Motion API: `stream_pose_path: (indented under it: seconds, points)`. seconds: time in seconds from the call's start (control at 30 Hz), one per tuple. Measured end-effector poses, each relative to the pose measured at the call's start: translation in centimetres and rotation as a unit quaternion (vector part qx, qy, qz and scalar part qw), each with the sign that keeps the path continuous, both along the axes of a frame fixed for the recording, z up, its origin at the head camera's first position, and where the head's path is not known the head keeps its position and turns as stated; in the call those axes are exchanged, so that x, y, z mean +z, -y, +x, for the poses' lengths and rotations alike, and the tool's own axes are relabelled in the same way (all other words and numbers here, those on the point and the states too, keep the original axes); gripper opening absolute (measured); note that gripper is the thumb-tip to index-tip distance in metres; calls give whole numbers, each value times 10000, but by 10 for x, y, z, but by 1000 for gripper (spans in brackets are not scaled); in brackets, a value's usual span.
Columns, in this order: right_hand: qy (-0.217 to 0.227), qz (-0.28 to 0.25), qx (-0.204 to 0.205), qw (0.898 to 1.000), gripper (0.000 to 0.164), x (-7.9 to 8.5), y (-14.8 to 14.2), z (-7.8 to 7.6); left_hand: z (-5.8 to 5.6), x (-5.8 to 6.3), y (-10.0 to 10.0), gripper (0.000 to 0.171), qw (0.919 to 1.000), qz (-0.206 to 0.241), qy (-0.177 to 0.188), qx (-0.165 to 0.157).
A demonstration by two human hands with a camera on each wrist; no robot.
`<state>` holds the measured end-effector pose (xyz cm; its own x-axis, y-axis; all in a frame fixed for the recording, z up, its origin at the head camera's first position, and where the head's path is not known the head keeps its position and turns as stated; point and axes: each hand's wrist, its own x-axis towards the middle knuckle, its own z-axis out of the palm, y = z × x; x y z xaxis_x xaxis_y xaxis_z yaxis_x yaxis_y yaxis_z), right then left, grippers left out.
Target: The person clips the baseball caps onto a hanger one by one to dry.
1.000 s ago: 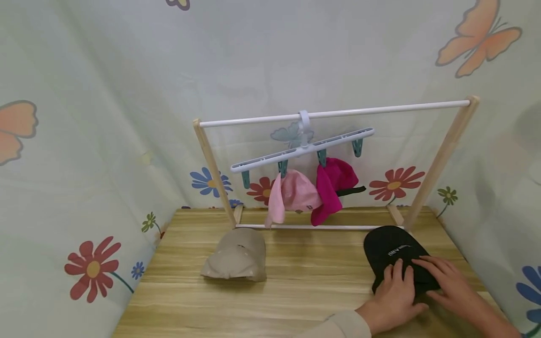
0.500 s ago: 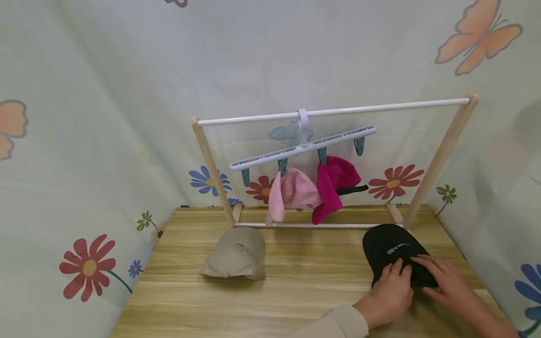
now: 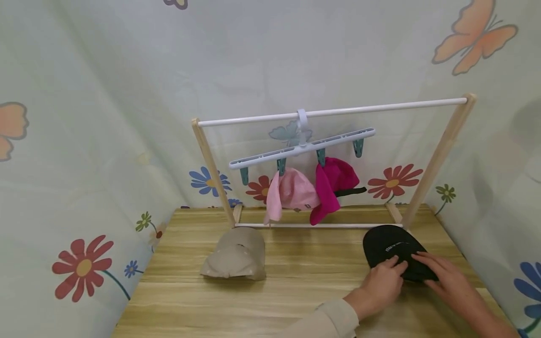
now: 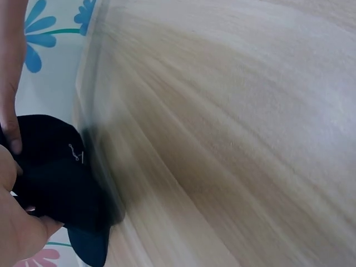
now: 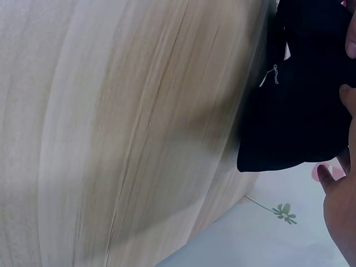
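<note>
A black cap (image 3: 393, 239) with light lettering lies on the right of the wooden table, brim toward the rack. My left hand (image 3: 378, 287) grips its near edge, with fingers on the crown; in the left wrist view the thumb is at the cap's lower edge. My right hand (image 3: 454, 286) rests fairly straight fingers on the crown's right side. Its thumb (image 5: 325, 177) shows just off the cap's edge in the right wrist view. Part of the crown is hidden beneath both hands.
A beige cap (image 3: 236, 253) lies on the left of the table. Behind, a rack with a white rail (image 3: 380, 107) bears a hanger (image 3: 302, 149) with green clips. Pink (image 3: 296, 190) and magenta (image 3: 331, 183) caps hang from the middle clips; the outer clips hold nothing.
My left hand has drawn back slightly leftward, its fingers curling in and its thumb going out of sight in the head view. The black cap's lettering has become more slanted away. My right hand barely moved.
</note>
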<state>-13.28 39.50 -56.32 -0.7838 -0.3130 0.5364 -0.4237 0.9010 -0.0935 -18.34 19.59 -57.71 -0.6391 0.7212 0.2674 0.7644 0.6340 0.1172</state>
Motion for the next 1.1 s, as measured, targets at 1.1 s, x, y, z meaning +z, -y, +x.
stream_pose_path:
  seconds: [1.1]
  points:
    - [82,-279,-413,9987,79,23,15,-7,-24,18,25,33,9978,645,-32,130]
